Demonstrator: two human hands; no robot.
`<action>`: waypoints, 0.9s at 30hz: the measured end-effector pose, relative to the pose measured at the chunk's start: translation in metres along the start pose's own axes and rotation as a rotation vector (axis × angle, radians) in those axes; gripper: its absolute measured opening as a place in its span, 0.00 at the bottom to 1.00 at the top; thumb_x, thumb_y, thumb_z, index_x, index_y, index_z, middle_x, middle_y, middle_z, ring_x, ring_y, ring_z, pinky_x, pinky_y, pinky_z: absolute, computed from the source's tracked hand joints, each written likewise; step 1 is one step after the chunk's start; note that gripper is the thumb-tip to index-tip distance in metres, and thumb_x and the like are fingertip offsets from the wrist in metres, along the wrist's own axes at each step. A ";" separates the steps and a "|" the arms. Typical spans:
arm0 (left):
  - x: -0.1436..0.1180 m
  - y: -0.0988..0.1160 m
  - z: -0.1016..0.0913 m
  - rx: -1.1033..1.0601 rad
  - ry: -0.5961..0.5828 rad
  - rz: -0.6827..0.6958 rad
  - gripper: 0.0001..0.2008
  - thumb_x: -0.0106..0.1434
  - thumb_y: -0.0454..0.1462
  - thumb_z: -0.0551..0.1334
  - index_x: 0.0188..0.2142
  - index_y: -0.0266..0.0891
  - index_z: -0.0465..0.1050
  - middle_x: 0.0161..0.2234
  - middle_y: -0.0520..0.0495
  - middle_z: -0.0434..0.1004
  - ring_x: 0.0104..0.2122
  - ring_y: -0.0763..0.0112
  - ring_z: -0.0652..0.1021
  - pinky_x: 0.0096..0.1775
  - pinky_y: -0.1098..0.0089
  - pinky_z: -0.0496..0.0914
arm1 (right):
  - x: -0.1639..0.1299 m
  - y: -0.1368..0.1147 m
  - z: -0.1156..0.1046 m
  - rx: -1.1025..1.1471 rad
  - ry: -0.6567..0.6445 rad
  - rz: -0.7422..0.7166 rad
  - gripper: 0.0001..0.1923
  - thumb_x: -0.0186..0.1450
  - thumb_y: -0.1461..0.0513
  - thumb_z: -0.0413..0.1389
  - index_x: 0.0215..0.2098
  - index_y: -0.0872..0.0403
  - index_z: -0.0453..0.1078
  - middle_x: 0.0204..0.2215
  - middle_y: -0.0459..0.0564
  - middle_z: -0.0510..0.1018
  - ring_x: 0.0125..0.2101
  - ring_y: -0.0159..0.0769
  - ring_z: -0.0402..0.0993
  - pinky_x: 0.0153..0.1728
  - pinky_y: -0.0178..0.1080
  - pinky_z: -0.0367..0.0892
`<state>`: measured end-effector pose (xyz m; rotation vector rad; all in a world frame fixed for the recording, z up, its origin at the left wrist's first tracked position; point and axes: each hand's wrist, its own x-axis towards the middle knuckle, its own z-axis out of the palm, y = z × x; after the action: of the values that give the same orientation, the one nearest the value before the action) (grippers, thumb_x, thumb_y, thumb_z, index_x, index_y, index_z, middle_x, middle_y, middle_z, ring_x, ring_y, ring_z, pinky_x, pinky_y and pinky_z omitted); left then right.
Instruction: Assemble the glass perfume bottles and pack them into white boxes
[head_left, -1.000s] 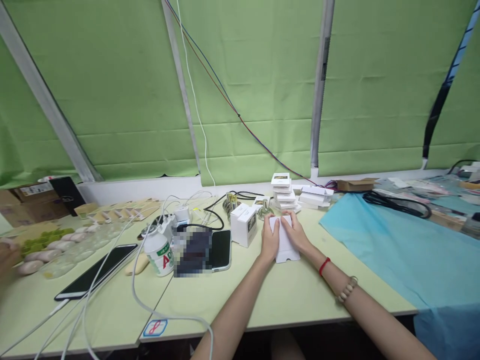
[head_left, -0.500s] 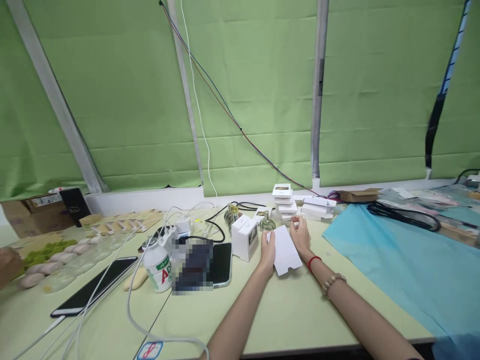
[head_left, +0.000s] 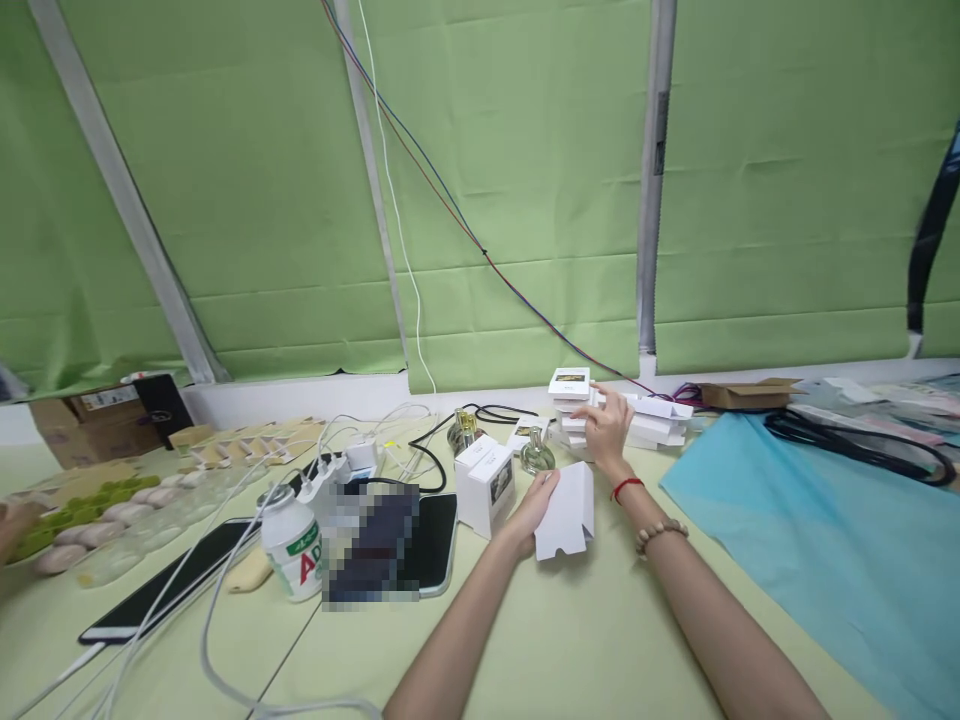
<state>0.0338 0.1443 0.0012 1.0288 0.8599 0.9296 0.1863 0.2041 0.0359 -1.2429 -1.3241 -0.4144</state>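
Note:
My left hand (head_left: pixel 534 508) is closed on the left side of a white paper carton (head_left: pixel 562 518) with a notched near edge and a folded side panel. My right hand (head_left: pixel 609 425) is at the stack of small white boxes (head_left: pixel 570 383), its index finger and thumb apart beside the upper ones. Whether the fingertips touch the stack is hard to make out. Just beyond the carton stands a glass perfume bottle (head_left: pixel 536 452) with a gold top. Left of it are upright white boxes (head_left: pixel 484 485) with a picture on one side, and another gold-topped bottle (head_left: pixel 465 428) behind.
Flattened white cartons (head_left: pixel 656 420) lie right of the stack. To the left are a phone (head_left: pixel 436 540), a white bottle (head_left: pixel 292 550), a tablet-like device (head_left: pixel 172 580) and loose white cables. Blue sheeting (head_left: pixel 795 540) covers the right side. Another person's hand (head_left: pixel 15 525) shows at the far left edge.
My right hand has moved from beside the carton up to the stack of boxes. The carton in my left hand has turned, showing its side panel. The view has shifted slightly.

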 end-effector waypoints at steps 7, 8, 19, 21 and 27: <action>0.002 0.008 -0.001 -0.127 -0.039 -0.154 0.14 0.60 0.46 0.57 0.36 0.36 0.67 0.22 0.52 0.70 0.18 0.77 0.70 0.23 0.77 0.62 | 0.023 -0.003 -0.004 -0.095 -0.278 -0.236 0.18 0.55 0.71 0.47 0.28 0.48 0.76 0.58 0.44 0.61 0.59 0.41 0.48 0.55 0.51 0.44; 0.001 0.008 0.000 -0.142 -0.040 -0.165 0.14 0.61 0.46 0.56 0.36 0.36 0.67 0.21 0.52 0.70 0.18 0.77 0.70 0.23 0.77 0.63 | 0.022 -0.001 -0.002 -0.114 -0.304 -0.243 0.18 0.55 0.71 0.47 0.31 0.48 0.76 0.58 0.44 0.60 0.60 0.41 0.46 0.56 0.51 0.42; 0.003 0.001 -0.001 -0.146 -0.005 -0.123 0.14 0.60 0.44 0.58 0.42 0.39 0.63 0.21 0.55 0.67 0.17 0.77 0.69 0.21 0.77 0.62 | 0.043 -0.015 -0.024 -0.063 -0.234 -0.170 0.23 0.59 0.68 0.44 0.52 0.53 0.65 0.55 0.54 0.66 0.55 0.42 0.58 0.55 0.50 0.48; 0.003 0.001 -0.002 -0.143 0.009 -0.098 0.15 0.59 0.45 0.59 0.42 0.40 0.62 0.20 0.56 0.66 0.16 0.77 0.68 0.20 0.77 0.61 | 0.056 -0.024 -0.039 0.047 -0.161 -0.138 0.23 0.60 0.66 0.44 0.52 0.52 0.65 0.52 0.53 0.68 0.52 0.41 0.62 0.51 0.46 0.56; -0.004 0.004 0.001 -0.137 -0.013 -0.095 0.20 0.56 0.48 0.60 0.41 0.34 0.68 0.20 0.49 0.71 0.19 0.69 0.72 0.21 0.72 0.63 | 0.077 -0.027 -0.072 0.296 -0.308 -0.079 0.17 0.57 0.66 0.46 0.38 0.54 0.75 0.39 0.50 0.77 0.40 0.38 0.72 0.41 0.39 0.66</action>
<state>0.0322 0.1409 0.0060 0.8677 0.8154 0.8879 0.2218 0.1642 0.1314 -1.0342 -1.6345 -0.0756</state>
